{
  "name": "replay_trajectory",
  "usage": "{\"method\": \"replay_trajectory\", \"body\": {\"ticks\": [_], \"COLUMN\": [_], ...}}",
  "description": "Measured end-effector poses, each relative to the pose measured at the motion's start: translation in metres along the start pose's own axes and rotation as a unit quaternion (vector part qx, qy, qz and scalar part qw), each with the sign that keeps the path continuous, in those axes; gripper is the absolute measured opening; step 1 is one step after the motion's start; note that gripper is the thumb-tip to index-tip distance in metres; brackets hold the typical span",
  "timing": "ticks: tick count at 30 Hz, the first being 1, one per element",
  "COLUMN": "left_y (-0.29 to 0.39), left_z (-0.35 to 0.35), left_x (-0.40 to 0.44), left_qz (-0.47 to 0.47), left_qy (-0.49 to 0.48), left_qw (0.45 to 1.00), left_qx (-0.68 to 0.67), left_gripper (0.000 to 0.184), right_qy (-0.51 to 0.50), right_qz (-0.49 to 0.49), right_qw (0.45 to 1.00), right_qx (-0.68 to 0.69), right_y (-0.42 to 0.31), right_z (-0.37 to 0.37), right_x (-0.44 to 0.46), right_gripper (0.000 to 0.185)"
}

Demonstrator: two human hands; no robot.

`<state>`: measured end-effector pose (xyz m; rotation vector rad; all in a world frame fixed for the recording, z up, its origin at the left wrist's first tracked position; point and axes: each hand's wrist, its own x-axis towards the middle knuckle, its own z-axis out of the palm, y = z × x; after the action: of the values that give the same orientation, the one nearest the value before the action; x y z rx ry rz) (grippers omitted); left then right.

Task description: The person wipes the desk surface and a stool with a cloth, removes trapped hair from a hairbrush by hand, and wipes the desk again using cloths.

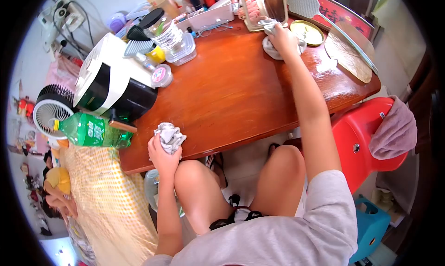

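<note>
My left hand point(162, 155) is closed around a crumpled pale tissue-like wad point(170, 137) at the front left edge of the brown wooden table point(222, 94). My right arm reaches to the back of the table, where my right hand point(282, 38) grips a light grey cloth point(273, 49) lying on the surface. Close beside that cloth are a round yellow tin lid point(307, 33) and the base of a standing mirror point(265, 9).
A green bottle point(90, 130), a white and black appliance point(116, 80) and jars point(169, 36) stand at left. A pink organizer point(206, 19) is at the back, a fan point(343, 39) at back right. Red chair point(347, 141) and teal stool point(371, 229) stand right; a person point(59, 192) is far left.
</note>
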<state>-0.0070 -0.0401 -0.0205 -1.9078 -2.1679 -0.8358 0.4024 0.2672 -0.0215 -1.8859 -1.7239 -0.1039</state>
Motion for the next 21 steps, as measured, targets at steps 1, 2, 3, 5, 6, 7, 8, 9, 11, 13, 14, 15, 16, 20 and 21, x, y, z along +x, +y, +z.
{"method": "replay_trajectory", "body": {"ticks": [1,2,3,5,6,7,8,9,11,13,14,15,16,20,21], "left_y": [0.001,0.001,0.001,0.001,0.001,0.002,0.005,0.006,0.004,0.007,0.010,0.010,0.007,0.000,-0.005], "left_z": [0.001,0.001,0.002,0.002,0.003,0.003,0.003,0.002,0.005,0.012,0.016,0.019,0.024,0.017,0.010], "left_x": [0.001,0.001,0.001,0.001,0.002,0.002,0.003,0.004,0.006,0.011,0.017,0.023,0.030,0.050,0.049], "left_qz": [-0.001,-0.008,-0.015,-0.007,-0.004,-0.006,-0.015,-0.023,-0.013,-0.005,0.007,0.019,0.027,0.030,0.020], "left_qy": [0.000,-0.002,0.003,0.003,0.006,0.007,0.001,-0.006,-0.002,0.005,0.011,0.016,0.010,-0.022,-0.040], "left_qw": [1.000,1.000,1.000,1.000,1.000,1.000,1.000,1.000,1.000,0.999,0.999,0.998,0.998,0.997,0.997], "left_qx": [-0.005,0.005,0.007,0.005,0.002,0.002,0.010,0.019,0.026,0.034,0.045,0.057,0.058,0.062,0.063], "left_gripper": [0.068,0.068,0.068,0.068,0.069,0.069,0.069,0.070,0.070,0.071,0.072,0.072,0.072,0.070,0.069], "right_qy": [0.003,-0.009,0.008,-0.011,-0.067,-0.106,-0.156,-0.180,-0.167,-0.158,-0.146,-0.146,-0.104,-0.082,-0.035], "right_qz": [-0.027,-0.041,-0.090,-0.156,-0.188,-0.260,-0.268,-0.324,-0.438,-0.440,-0.437,-0.408,-0.380,-0.303,-0.305], "right_qw": [0.999,0.999,0.996,0.986,0.979,0.956,0.941,0.908,0.854,0.850,0.847,0.859,0.884,0.923,0.930], "right_qx": [0.026,0.014,0.023,0.053,0.048,0.089,0.138,0.198,0.228,0.241,0.264,0.272,0.253,0.223,0.200], "right_y": [-0.003,-0.011,-0.013,-0.031,-0.050,-0.056,-0.066,-0.082,-0.110,-0.148,-0.169,-0.190,-0.212,-0.232,-0.218], "right_z": [-0.008,-0.021,-0.025,-0.034,-0.052,-0.053,-0.057,-0.073,-0.064,-0.049,-0.039,-0.030,-0.005,0.028,0.039], "right_x": [-0.013,-0.031,-0.050,-0.098,-0.124,-0.148,-0.174,-0.188,-0.200,-0.198,-0.191,-0.185,-0.177,-0.144,-0.138], "right_gripper": [0.032,0.038,0.045,0.049,0.046,0.043,0.045,0.046,0.046,0.044,0.042,0.038,0.031,0.019,0.016]}}
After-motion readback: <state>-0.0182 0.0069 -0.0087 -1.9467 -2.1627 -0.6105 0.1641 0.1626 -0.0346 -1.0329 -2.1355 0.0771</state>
